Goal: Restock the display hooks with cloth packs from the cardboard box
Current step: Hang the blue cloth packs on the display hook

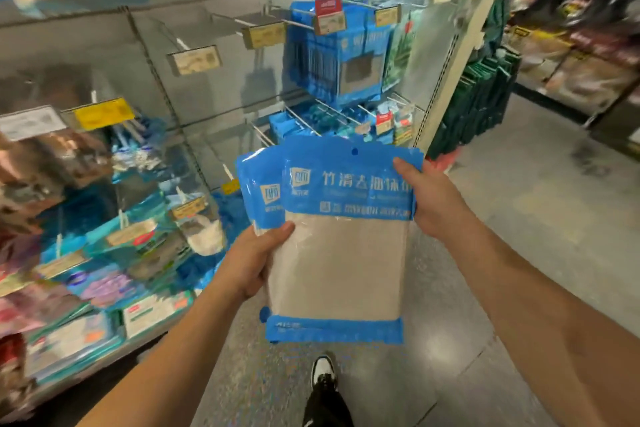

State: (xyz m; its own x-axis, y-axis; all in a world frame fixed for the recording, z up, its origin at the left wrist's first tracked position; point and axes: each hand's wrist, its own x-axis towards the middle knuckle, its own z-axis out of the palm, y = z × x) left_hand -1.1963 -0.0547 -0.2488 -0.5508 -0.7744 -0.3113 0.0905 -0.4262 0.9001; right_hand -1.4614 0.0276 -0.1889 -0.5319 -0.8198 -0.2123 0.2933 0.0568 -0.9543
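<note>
A small stack of cloth packs (337, 236), blue-headed with a clear window over grey cloth, is held upright at mid-frame between both hands, in front of the display rack. The left hand (254, 258) is wrapped round the stack's left edge about halfway down, its thumb laid flat across the front of the foremost pack and its fingers hidden behind; the forearm is extended up from the lower left. The right hand (433, 198) is closed on the upper right corner, the thumb pressed over the blue header and the fingers out of sight behind it, with the forearm reaching in from the lower right. At least two packs can be made out, the rear one offset to the left so that its header shows beside the front one. A punched hang hole (354, 151) is seen at the top centre of the front pack. Beyond the stack, matching blue packs (341, 55) are hung on the display hooks (301, 24) at the upper right of the rack, while the hooks to their left carry only price tags (194, 60). A black-and-white shoe (323, 371) is visible on the grey floor (519, 218) below the stack.
</note>
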